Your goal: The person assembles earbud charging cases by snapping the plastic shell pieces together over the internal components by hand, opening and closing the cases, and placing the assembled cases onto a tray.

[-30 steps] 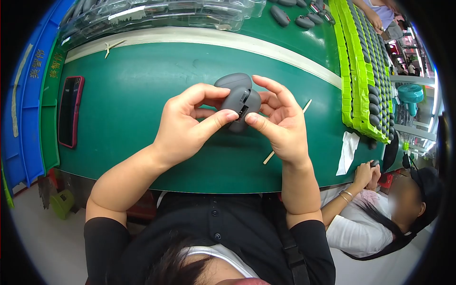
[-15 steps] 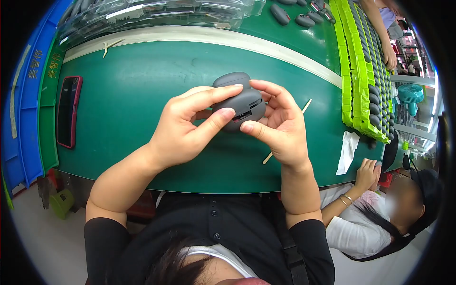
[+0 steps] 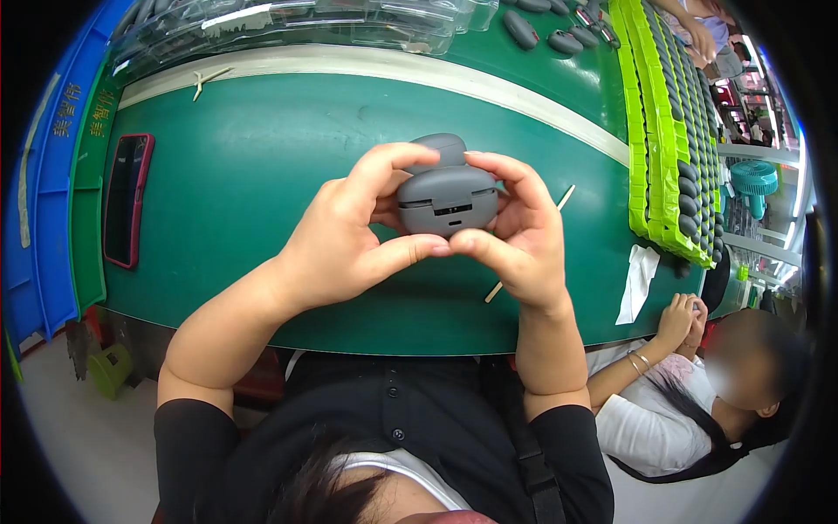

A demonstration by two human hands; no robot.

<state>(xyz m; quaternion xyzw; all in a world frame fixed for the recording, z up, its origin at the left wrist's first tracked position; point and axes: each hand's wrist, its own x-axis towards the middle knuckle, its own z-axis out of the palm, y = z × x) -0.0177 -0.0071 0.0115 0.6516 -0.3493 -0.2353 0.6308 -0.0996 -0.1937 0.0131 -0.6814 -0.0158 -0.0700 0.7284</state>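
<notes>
A dark grey earbud charging case (image 3: 448,196) is held between both hands over the green table, its back slot and small port facing me. My left hand (image 3: 349,223) grips its left side, thumb along the lower edge and fingers around it. On the right side my right hand (image 3: 515,227) holds it the same way, and the two thumb tips nearly meet below the port. Just beyond the case another rounded grey piece (image 3: 443,147) shows near my fingertips; whether it is joined or separate I cannot tell.
A phone (image 3: 128,201) lies left, by green and blue bins (image 3: 39,210). Thin sticks (image 3: 567,196) and white tissue (image 3: 638,284) lie right. Clear trays (image 3: 305,35) and loose grey cases (image 3: 521,31) are at the back. Yellow-green trays (image 3: 646,131) hold cases. A co-worker (image 3: 672,419) sits right.
The case has turned in my hands so its slot and port now face me squarely. Both thumbs have moved down to its lower edge. The far person's arm at upper right has moved back.
</notes>
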